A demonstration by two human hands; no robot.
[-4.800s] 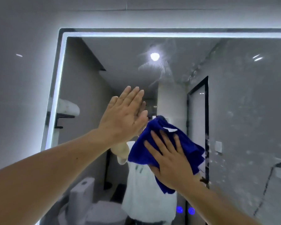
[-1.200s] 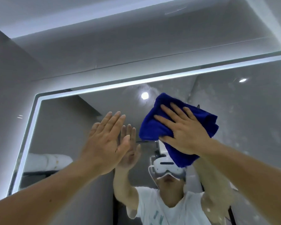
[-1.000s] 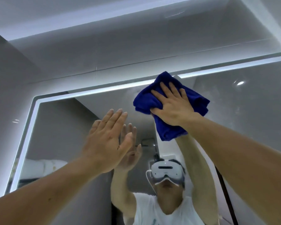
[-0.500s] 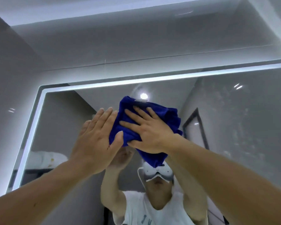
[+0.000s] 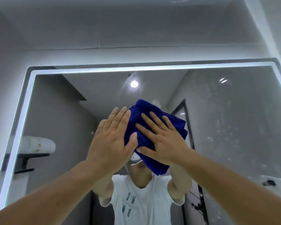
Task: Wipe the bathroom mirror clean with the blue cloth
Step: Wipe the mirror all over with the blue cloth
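1. At the centre of the frame, the blue cloth (image 5: 154, 127) lies bunched against the mirror (image 5: 234, 127), pressed there by the right hand (image 5: 165, 142) with its fingers straight and spread wide over the fabric.
2. Just left of it, the left hand (image 5: 111, 142) is held flat with fingers straight and close together; its thumb touches the cloth's left edge, and its fingertips overlap the cloth's upper left corner.
3. Both forearms rise from the lower corners of the frame and cover much of the lower glass.
4. Hands and cloth block the reflected head; below them the reflection shows a white T-shirt (image 5: 141, 200) with green lettering.
5. Along the mirror's top and left edges runs a bright lit strip (image 5: 136, 69), with rounded corners.
6. On the right part of the glass, pale spots and smears (image 5: 221, 124) cloud the surface; the left part looks smoother.
7. At the upper middle, a round ceiling light (image 5: 134, 83) is reflected; at the left, a white rolled towel (image 5: 37, 144) on a dark shelf (image 5: 28, 159); right of the cloth, a dark door frame (image 5: 187, 127).
8. The cloth looks thick, soft and folded in layers.
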